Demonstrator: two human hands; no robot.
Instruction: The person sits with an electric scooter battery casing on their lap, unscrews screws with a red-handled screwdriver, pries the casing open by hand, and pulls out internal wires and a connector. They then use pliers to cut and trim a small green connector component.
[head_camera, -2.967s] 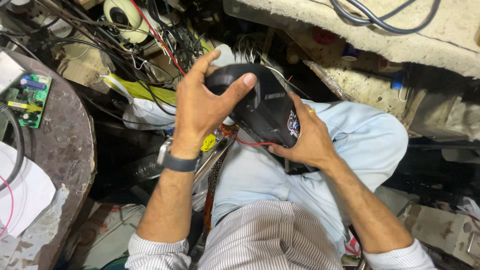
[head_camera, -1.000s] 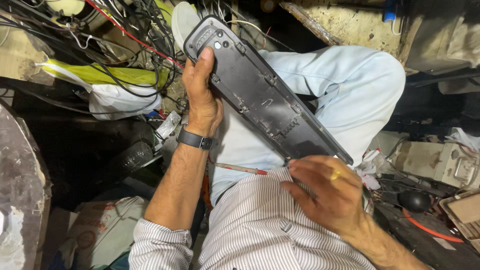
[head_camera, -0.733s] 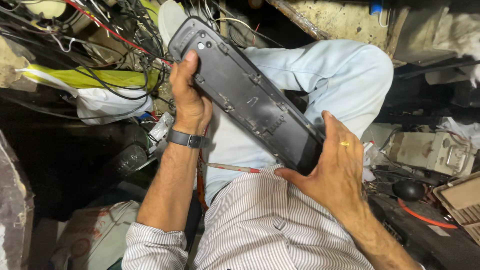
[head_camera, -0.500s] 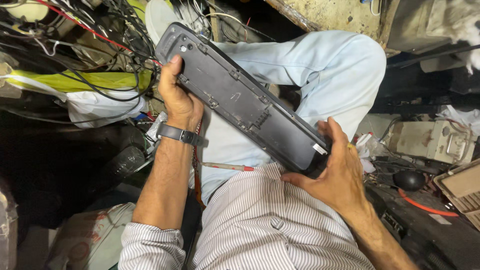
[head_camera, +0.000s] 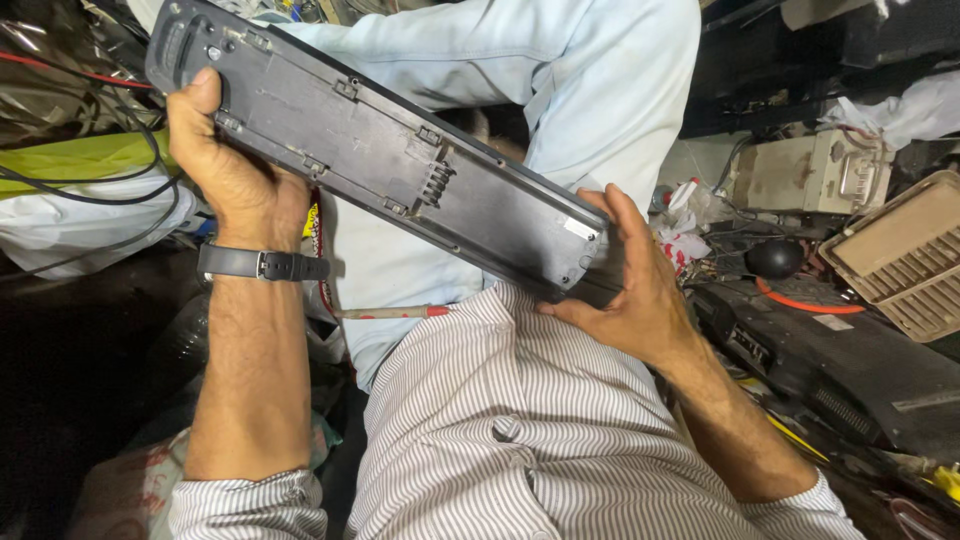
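Note:
A long black plastic casing (head_camera: 380, 155) lies slantwise over my lap, its flat underside with clips and a small ribbed connector facing up. My left hand (head_camera: 232, 170), with a black watch on the wrist, grips its upper left end, thumb on top. Fingers spread, my right hand (head_camera: 630, 285) holds its lower right end from below and from the side. Under the casing are my light blue trousers (head_camera: 560, 80) and my striped shirt (head_camera: 520, 430). A thin red-tipped tool (head_camera: 395, 313) lies across my lap beneath the casing.
Tangled wires and a yellow-green sheet (head_camera: 70, 165) lie at the left. At the right stand a beige device (head_camera: 815, 170), a beige slatted grille (head_camera: 905, 255), a black round object (head_camera: 775, 258) and a black flat unit (head_camera: 850, 370) on the cluttered floor.
The casing was turned from end-on to lengthwise across my lap. My right hand came up from my shirt and took its lower end. The view has shifted nearer.

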